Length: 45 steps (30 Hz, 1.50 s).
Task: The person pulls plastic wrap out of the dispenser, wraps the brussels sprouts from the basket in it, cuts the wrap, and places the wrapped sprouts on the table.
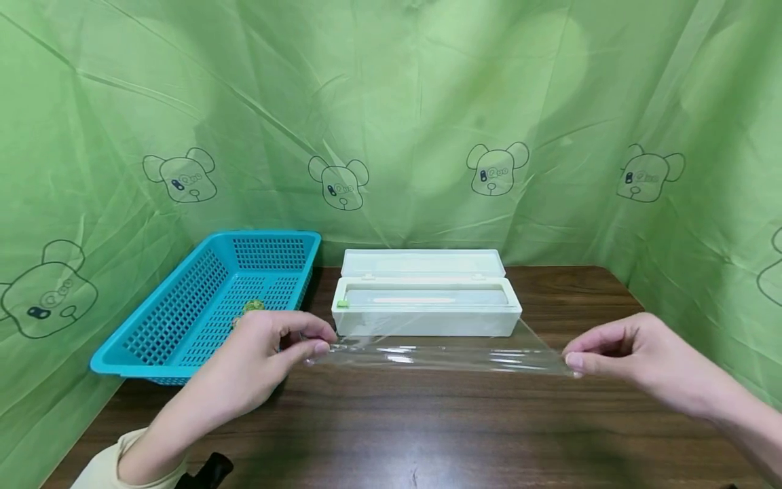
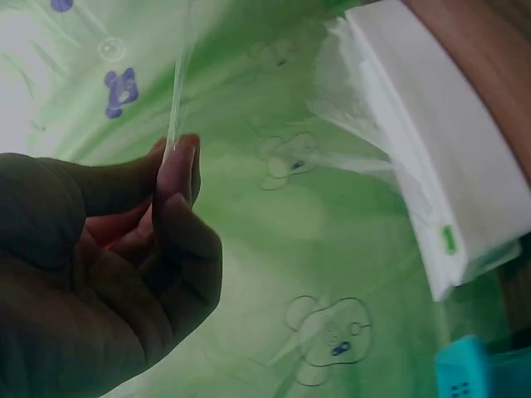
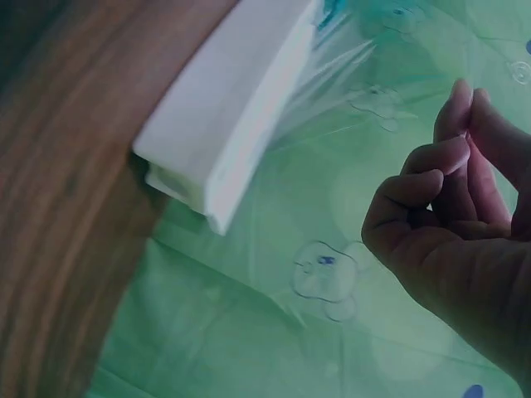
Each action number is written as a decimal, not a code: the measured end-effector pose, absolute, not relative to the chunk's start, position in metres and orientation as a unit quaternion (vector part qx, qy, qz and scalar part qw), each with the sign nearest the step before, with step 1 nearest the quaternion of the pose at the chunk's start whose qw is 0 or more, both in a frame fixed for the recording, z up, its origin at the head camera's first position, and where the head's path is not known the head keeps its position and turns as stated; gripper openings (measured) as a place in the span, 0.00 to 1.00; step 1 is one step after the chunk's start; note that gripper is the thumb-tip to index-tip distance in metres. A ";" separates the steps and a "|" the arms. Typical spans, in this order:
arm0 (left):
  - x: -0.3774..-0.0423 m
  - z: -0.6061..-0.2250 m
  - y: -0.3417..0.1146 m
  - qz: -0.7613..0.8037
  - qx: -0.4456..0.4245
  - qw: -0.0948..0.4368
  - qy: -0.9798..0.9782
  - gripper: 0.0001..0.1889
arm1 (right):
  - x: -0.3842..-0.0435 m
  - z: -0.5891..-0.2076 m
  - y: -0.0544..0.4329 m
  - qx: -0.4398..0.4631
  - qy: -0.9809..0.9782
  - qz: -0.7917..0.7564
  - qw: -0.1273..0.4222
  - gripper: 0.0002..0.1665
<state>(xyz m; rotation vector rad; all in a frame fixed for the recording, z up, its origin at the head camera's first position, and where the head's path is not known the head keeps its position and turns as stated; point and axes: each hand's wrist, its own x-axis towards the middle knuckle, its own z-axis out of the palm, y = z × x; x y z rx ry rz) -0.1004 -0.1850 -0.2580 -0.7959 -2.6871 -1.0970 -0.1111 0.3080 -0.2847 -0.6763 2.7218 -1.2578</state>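
A clear sheet of plastic wrap [image 1: 440,357] stretches in front of a white wrap dispenser box [image 1: 427,324], whose lid [image 1: 423,262] is tipped back. Its left corner is pinched between thumb and fingers of my left hand [image 1: 263,353]. At the other end, my right hand [image 1: 641,363] pinches the right corner. The film runs from the box toward me, spread between both hands above the table. A small green slider [image 1: 343,304] sits at the box's left end. In the left wrist view the film rises as a thin bright strip from the fingertips.
A blue plastic basket [image 1: 208,272] stands on the left, with a small green and brownish item [image 1: 253,306] inside, partly hidden by my left hand. Beneath everything is a dark wooden table [image 1: 391,421]. A green curtain [image 1: 415,122] with bear drawings hangs behind and at both sides.
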 end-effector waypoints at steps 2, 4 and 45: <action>-0.101 -0.265 -0.187 -0.366 -0.264 0.035 -0.892 0.08 | -0.111 -0.293 0.308 -0.230 0.877 -0.419 0.055 0.09; -0.101 -0.272 -0.189 -0.371 -0.268 0.004 -0.889 0.08 | -0.111 -0.302 0.308 -0.236 0.870 -0.427 0.073 0.09; -0.113 -0.378 -0.174 -0.229 -0.307 0.014 -0.924 0.10 | -0.124 -0.408 0.291 -0.344 0.848 -0.401 0.035 0.06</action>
